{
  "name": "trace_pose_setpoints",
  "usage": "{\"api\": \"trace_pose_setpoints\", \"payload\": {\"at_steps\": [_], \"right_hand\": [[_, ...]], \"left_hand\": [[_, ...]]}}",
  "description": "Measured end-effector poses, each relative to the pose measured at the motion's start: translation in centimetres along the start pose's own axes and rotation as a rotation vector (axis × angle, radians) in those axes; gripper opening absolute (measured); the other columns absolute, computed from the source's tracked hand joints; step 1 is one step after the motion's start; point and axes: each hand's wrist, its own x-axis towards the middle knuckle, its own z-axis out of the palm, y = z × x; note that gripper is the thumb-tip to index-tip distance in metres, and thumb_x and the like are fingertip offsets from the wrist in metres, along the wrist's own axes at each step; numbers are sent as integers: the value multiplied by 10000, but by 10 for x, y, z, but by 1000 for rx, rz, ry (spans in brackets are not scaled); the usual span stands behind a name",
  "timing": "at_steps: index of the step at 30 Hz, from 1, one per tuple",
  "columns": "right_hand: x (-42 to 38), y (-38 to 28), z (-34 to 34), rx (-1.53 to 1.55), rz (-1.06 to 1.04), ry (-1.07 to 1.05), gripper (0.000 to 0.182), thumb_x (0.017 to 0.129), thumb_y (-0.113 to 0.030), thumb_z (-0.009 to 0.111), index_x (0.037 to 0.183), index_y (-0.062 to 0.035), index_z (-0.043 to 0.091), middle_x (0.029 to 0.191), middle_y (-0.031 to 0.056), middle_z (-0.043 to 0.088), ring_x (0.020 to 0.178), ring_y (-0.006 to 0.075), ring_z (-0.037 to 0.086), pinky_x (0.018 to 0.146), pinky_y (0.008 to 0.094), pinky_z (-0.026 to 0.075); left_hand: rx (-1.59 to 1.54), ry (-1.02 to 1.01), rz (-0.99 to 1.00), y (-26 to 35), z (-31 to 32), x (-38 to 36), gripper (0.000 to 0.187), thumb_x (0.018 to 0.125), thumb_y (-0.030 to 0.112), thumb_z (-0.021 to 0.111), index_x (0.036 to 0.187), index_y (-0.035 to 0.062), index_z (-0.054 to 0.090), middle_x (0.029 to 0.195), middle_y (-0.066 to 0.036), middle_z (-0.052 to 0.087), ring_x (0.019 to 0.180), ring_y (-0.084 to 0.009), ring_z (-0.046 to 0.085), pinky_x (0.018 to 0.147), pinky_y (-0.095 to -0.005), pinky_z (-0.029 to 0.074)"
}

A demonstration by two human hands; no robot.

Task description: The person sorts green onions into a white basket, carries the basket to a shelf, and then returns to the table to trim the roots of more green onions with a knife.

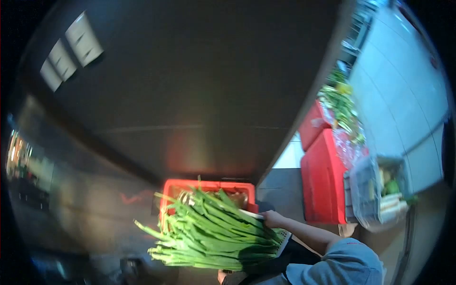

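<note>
A big bunch of long green scallions [213, 232] lies heaped in a white perforated basket [283, 241], their leaves hiding most of it. My right hand [273, 219] is closed on the basket's white rim at the far side. At the near side, my left hand [222, 276] shows only in part below the leaves, against the basket's edge, with its fingers mostly hidden. Just beyond the scallions stands a red crate [209, 182] with contents I cannot make out clearly; the leaf tips overlap it.
A tall dark panel [213, 85] rises directly ahead, with white switch plates [84, 39] at upper left. To the right stand red bins [323, 178], loose leafy greens [339, 102] and a clear plastic tub [365, 190] holding vegetables. Pale tiles [399, 80] cover the wall beyond.
</note>
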Motion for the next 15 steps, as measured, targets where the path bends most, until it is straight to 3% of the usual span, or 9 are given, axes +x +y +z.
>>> {"api": "trace_pose_setpoints", "payload": {"at_steps": [4,7,9,12,15], "right_hand": [[-48,7,-36,103,-154,129,492,702,-75,501,1173,-205,565,964,201,624,888,380,596,773,439,475],[-88,15,-58,119,-93,182,489,689,-56,490,1150,-192,580,951,204,622,887,390,588,769,454,471],[-127,61,-73,125,-81,186,487,744,-86,461,1203,-221,554,996,207,613,927,397,576,808,468,464],[-165,135,-80,122,29,288,501,726,-66,470,1195,-214,561,983,209,618,918,387,588,800,461,466],[-220,182,-93,332,168,362,464,685,-34,483,1116,-157,602,933,204,634,908,341,617,790,419,474]], "left_hand": [[-7,-48,-79,-28,40,24,282,868,209,473,1051,9,553,1041,-125,590,954,-260,554,841,-396,447],[36,-68,-107,-44,67,15,284,872,210,472,1057,10,555,1053,-125,589,967,-264,553,849,-402,446],[78,-86,-101,-71,91,7,286,874,211,471,1060,11,556,1061,-124,589,975,-266,552,855,-405,446],[107,-142,-120,-109,117,9,288,877,212,470,1066,12,559,1074,-124,589,988,-269,551,864,-411,445],[141,-189,-118,-140,141,5,291,880,213,469,1071,13,561,1086,-124,588,1001,-272,550,872,-416,444]]}}
